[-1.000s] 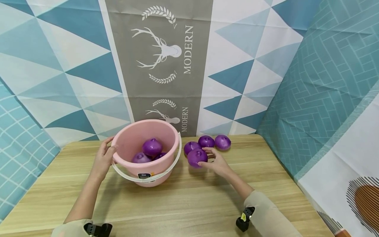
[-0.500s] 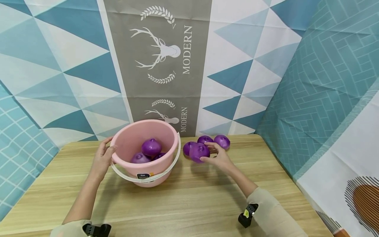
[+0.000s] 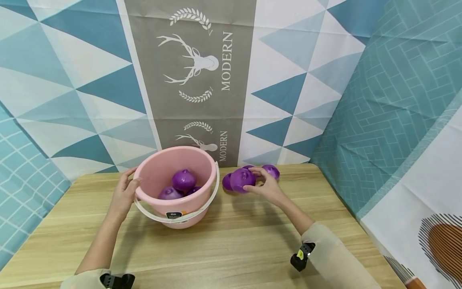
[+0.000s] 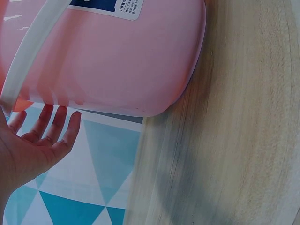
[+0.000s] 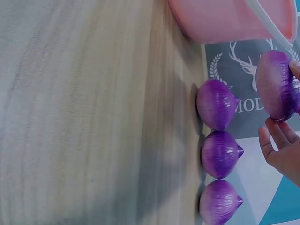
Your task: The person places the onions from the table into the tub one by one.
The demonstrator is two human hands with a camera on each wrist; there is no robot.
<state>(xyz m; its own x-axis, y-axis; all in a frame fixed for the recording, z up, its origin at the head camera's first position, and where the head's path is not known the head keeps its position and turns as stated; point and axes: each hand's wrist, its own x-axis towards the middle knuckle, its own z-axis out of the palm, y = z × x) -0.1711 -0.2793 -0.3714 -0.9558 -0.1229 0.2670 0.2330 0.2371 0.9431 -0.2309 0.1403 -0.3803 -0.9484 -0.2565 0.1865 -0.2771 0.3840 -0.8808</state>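
A pink bucket (image 3: 162, 172) with a white handle (image 3: 213, 196) stands on the wooden table; several purple onions (image 3: 184, 180) lie inside it. My left hand (image 3: 124, 192) holds the bucket's left rim, its fingers (image 4: 57, 123) against the outer wall. To the right of the bucket, my right hand (image 3: 266, 186) grips another purple onion (image 3: 242, 180) between thumb and fingers. In the right wrist view this held onion (image 5: 275, 86) is raised above the table, beside a row of three onions (image 5: 220, 153).
Beyond the held onion, the row's onions (image 3: 271, 171) sit near the table's back edge, partly hidden in the head view. A patterned cloth backdrop (image 3: 195, 112) rises right behind the table (image 3: 202, 257). More cloth (image 3: 382, 120) hangs along the right side.
The right hand has carried its onion up and toward the back, so it now overlaps the row of onions. The left hand stays at the bucket's rim.
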